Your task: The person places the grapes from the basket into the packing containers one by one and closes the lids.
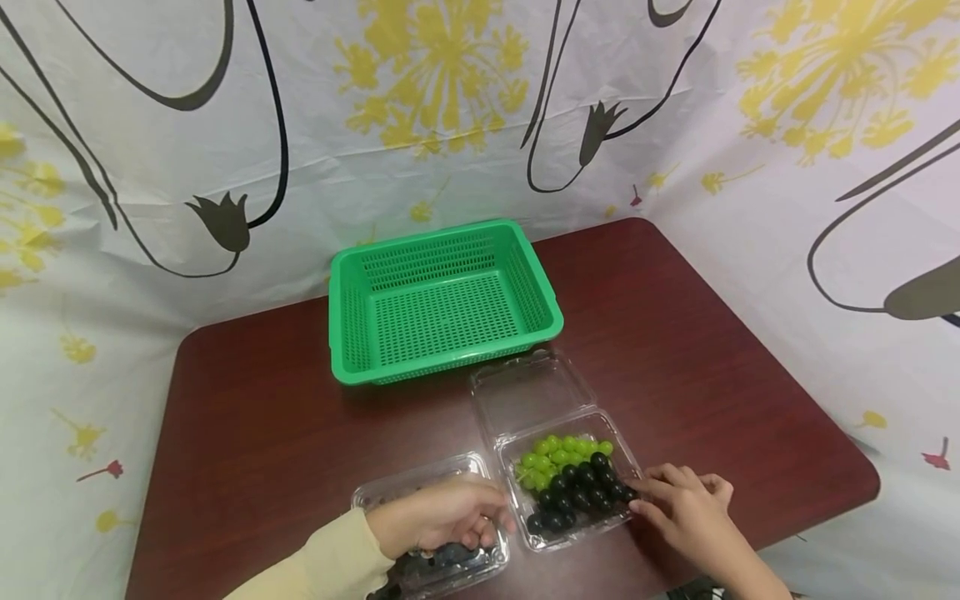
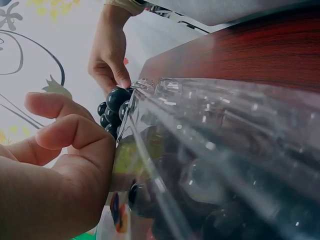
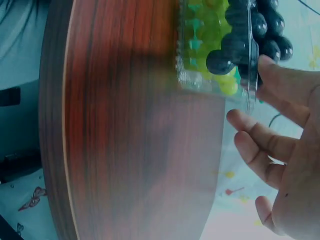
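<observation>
A clear plastic clamshell box (image 1: 540, 546) holds green grapes (image 1: 558, 454) and a bunch of black grapes (image 1: 573, 496), its lid (image 1: 532, 392) folded back. My right hand (image 1: 690, 508) is at the box's right edge, thumb and forefinger touching the end of the black bunch; the other fingers are apart from it. Some black grapes (image 3: 270, 50) rise above the rim in the right wrist view. My left hand (image 1: 450, 512) hovers over a second clear box (image 1: 480, 575) of dark round fruit (image 1: 453, 554). Its fingers are loosely bent around nothing.
A green plastic basket (image 1: 446, 362) with slotted sides stands behind the boxes. The dark red table (image 1: 255, 433) has rounded corners, and patterned white sheeting (image 1: 300, 100) surrounds its back and sides. A coloured label (image 2: 118, 212) shows on the box in the left wrist view.
</observation>
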Demonstrator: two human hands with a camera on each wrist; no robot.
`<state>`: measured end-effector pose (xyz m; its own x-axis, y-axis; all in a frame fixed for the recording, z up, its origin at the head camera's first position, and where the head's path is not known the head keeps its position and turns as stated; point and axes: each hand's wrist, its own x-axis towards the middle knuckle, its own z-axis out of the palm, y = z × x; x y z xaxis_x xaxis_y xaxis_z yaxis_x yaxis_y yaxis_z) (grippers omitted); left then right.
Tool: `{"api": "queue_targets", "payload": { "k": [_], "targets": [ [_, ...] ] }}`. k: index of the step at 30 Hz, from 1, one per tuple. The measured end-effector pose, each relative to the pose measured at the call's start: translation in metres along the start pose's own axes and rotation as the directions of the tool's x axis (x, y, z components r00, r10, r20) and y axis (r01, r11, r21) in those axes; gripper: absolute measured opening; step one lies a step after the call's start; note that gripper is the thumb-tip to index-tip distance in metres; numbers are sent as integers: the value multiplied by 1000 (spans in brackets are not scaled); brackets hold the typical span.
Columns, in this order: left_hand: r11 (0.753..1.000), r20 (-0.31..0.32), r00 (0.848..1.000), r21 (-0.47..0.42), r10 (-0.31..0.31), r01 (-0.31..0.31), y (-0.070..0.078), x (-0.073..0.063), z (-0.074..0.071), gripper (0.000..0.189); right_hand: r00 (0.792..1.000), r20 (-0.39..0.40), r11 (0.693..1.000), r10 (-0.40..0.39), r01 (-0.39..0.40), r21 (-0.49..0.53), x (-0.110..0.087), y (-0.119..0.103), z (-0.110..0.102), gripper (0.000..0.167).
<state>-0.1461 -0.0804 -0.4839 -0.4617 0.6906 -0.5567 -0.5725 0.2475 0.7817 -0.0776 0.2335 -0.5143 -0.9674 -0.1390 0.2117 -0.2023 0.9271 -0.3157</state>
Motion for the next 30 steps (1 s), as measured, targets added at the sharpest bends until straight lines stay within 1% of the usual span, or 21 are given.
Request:
{"api": "queue_targets", "payload": {
  "k": [6,10,12,17,19,21,23,25,28,30],
  "targets": [
    [1000,7,1000,2,3,-3,0,0,0,24,998,65,999,21,-18,-41,1,-4,0,23],
    [1000,9,1000,-6,7,-7,0,-1,0,23,996,78,998,42,-38,-58,1,-5,1,21],
    [1000,8,1000,-12,8,-7,0,-1,0,23,995,77,996,68,-63,-66,3,-6,1,19],
    [1000,7,1000,-14,16,-15,0,-2,-1,23,983,91,987,157,-155,-29,7,-10,-1,19],
    [1000,10,1000,-13,17,-17,0,-2,-1,24,980,92,984,177,-177,0,8,-11,-2,21],
    [1000,14,1000,-10,17,-17,0,-3,-1,23,982,68,984,177,-179,24,9,-12,-2,23],
    [1000,15,1000,-6,17,-17,1,-4,-1,23,987,24,986,158,-159,54,9,-13,-3,26],
    [1000,12,1000,0,17,-17,1,-4,0,22,992,-36,990,119,-115,87,11,-16,-4,29],
    [1000,1,1000,6,14,-14,2,-4,0,22,993,-115,990,7,9,140,13,-24,-4,34],
    [1000,-7,1000,4,10,-10,2,-3,0,21,985,-149,978,-86,112,175,15,-33,-1,36]
  ]
}}
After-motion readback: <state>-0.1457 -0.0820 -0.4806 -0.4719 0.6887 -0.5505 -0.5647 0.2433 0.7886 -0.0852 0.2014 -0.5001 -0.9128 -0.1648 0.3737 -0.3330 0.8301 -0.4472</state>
